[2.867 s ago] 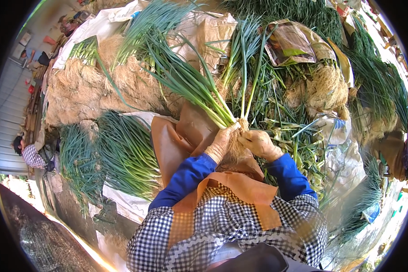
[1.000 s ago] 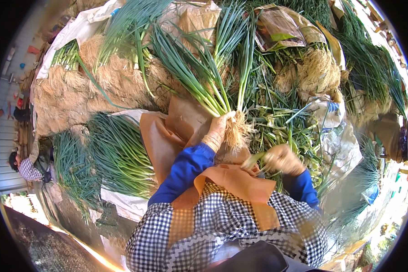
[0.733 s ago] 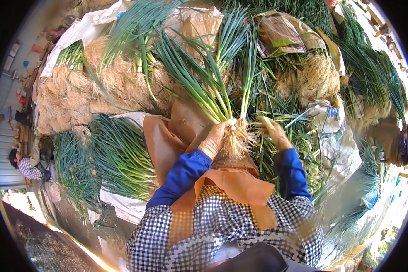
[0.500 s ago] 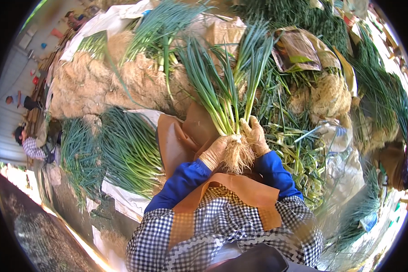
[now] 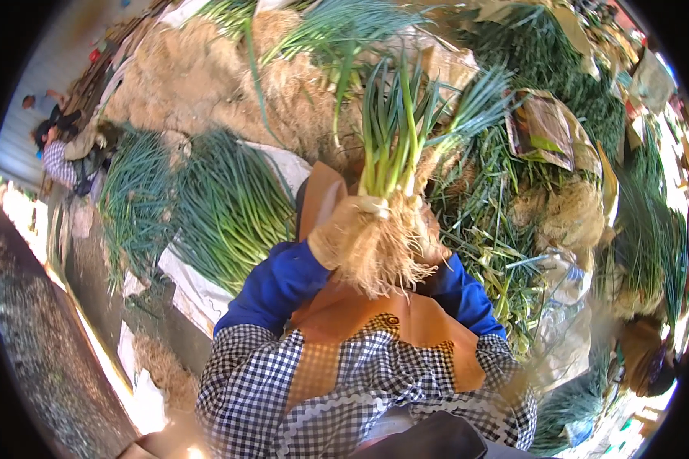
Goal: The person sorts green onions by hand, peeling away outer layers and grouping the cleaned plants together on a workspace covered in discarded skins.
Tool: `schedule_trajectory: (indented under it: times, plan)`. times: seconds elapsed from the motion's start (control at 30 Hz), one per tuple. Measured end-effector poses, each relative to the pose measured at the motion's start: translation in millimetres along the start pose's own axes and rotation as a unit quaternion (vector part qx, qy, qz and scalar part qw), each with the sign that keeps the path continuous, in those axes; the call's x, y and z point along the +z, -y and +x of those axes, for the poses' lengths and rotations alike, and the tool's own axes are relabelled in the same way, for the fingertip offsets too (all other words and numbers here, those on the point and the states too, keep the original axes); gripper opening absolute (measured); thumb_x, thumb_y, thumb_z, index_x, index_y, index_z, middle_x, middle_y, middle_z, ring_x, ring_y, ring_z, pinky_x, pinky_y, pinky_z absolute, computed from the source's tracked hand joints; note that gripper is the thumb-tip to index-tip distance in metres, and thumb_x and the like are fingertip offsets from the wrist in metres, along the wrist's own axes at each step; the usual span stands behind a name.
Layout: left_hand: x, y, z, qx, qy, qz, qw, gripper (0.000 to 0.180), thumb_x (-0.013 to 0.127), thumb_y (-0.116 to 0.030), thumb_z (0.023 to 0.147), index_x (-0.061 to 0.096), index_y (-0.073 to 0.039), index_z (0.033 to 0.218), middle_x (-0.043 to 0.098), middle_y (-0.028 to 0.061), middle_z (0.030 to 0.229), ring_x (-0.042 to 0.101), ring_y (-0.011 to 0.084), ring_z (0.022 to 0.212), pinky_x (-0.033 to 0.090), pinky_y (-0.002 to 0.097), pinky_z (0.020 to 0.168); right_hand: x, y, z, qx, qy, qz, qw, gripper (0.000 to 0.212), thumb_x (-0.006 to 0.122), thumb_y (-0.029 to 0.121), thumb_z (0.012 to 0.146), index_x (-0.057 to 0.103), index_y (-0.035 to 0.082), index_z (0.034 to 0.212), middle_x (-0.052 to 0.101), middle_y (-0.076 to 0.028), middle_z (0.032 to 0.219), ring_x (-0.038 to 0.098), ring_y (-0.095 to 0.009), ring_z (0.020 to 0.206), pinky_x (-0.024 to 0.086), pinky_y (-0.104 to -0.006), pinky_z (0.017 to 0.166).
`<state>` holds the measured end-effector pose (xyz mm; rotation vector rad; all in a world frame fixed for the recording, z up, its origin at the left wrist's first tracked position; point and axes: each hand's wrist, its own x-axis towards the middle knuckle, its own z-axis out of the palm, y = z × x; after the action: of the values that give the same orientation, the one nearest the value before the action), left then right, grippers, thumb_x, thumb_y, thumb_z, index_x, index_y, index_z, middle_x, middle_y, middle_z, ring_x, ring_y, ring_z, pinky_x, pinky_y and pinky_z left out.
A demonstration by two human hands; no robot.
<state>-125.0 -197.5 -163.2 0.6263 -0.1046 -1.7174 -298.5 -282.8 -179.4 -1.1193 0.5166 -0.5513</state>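
Observation:
A bunch of spring onions (image 5: 390, 145) stands upright before my chest, green tops pointing away and stringy pale roots (image 5: 383, 256) hanging toward me. My left hand (image 5: 343, 229) is closed round the white base from the left. Against the right side of the roots is my right hand (image 5: 432, 236), its fingers curled in and partly hidden by the bunch. More spring onion leaves (image 5: 478, 107) fan out just behind, to the right. An orange-brown apron (image 5: 429, 317) covers my front and lap.
A large heap of spring onions (image 5: 226, 206) lies on white sheeting at left. Root-covered bundles (image 5: 184, 84) form a bank at the back. Loose trimmed leaves (image 5: 486, 252) and a printed bag (image 5: 542, 130) are at right. Another person (image 5: 61, 157) sits far left.
The bunch has come up closer to me and turned, with its roots more in view. My right hand has slipped partly behind the roots. The whole view has shifted.

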Motion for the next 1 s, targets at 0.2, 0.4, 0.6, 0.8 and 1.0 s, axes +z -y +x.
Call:
schedule_trajectory:
  times: [0.2, 0.4, 0.6, 0.8, 1.0]
  plan:
    - [-36, -77, -119, 0.157, -0.095, 0.076, 0.980, 0.052, 0.055, -0.004, 0.071, 0.044, 0.002, 0.121, 0.054, 0.0135, 0.107, 0.057, 0.0207, 0.088, 0.050, 0.0330, 0.079, -33, 40, -32, -0.005, 0.132, -0.030, 0.991, 0.028, 0.042, 0.013, 0.089, 0.043, 0.013, 0.061, 0.038, 0.000, 0.047, 0.039, -0.015, 0.046, 0.035, -0.0350, 0.049]
    - [-34, -136, -239, 0.280, -0.143, 0.131, 0.940, 0.057, 0.055, -0.001, 0.069, 0.041, 0.001, 0.124, 0.052, 0.0145, 0.112, 0.057, 0.0198, 0.090, 0.050, 0.0311, 0.079, -85, 30, -7, 0.000, -0.005, 0.213, 0.977, 0.044, 0.032, 0.022, 0.097, 0.035, 0.015, 0.054, 0.027, 0.002, 0.039, 0.025, -0.011, 0.037, 0.044, -0.0315, 0.069]
    - [-48, -156, -294, 0.354, -0.194, 0.159, 0.901, 0.062, 0.056, 0.003, 0.067, 0.038, 0.001, 0.126, 0.051, 0.0155, 0.116, 0.057, 0.0189, 0.092, 0.051, 0.0292, 0.078, -87, 24, 4, 0.058, -0.119, 0.151, 0.980, 0.046, 0.032, 0.029, 0.097, 0.036, 0.013, 0.054, 0.027, 0.001, 0.042, 0.024, -0.012, 0.037, 0.042, -0.0308, 0.070]
    - [-177, -101, -252, 0.342, -0.280, 0.094, 0.892, 0.042, 0.060, -0.001, 0.067, 0.057, 0.002, 0.109, 0.050, 0.0130, 0.122, 0.055, 0.0216, 0.101, 0.047, 0.0396, 0.088, -109, 15, 0, 0.104, -0.145, 0.125, 0.976, 0.041, 0.041, 0.029, 0.095, 0.035, 0.012, 0.058, 0.027, 0.000, 0.049, 0.026, -0.013, 0.045, 0.038, -0.0294, 0.068]
    - [-298, 40, -205, 0.170, -0.373, 0.055, 0.910, 0.024, 0.065, -0.017, 0.073, 0.065, -0.002, 0.093, 0.064, 0.0088, 0.097, 0.058, 0.0196, 0.094, 0.045, 0.0304, 0.087, -119, 0, -19, 0.145, -0.253, 0.123, 0.949, 0.039, 0.047, 0.030, 0.092, 0.040, 0.011, 0.059, 0.032, -0.001, 0.049, 0.032, -0.015, 0.049, 0.037, -0.0305, 0.066]
